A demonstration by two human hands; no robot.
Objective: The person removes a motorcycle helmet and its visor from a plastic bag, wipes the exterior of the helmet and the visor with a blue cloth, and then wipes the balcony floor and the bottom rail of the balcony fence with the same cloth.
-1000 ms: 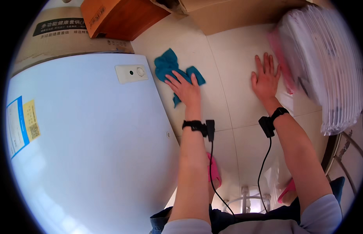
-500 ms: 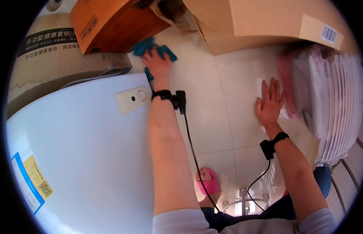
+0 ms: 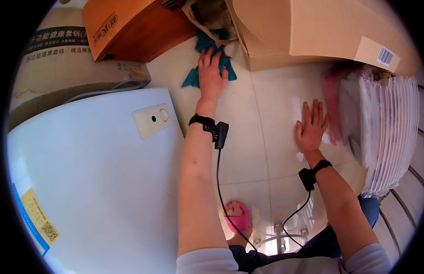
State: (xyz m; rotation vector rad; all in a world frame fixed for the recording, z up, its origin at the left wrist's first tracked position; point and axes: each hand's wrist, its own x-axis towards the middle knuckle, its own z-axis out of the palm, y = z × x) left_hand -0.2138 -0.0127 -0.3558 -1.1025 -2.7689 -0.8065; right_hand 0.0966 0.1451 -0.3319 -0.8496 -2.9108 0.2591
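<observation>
Head view: left hand [image 3: 211,73] flat on teal cloth [image 3: 207,61], right hand [image 3: 311,127] flat, empty, on tiled floor [image 3: 262,137].

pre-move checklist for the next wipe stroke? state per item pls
1. Left hand flat on the teal cloth: ok.
2. Right hand spread flat on the floor tile as a brace: ok.
3. Room ahead of the cloth: not ok, its far edge is at the gap between the wooden box and the cardboard box.
4. Wrist cable free of the cloth: ok, it hangs back along the forearm.
5. Tile beyond the cloth clean: cannot tell, the boxes hide it.
6. White appliance apart from the left arm: ok.
</observation>
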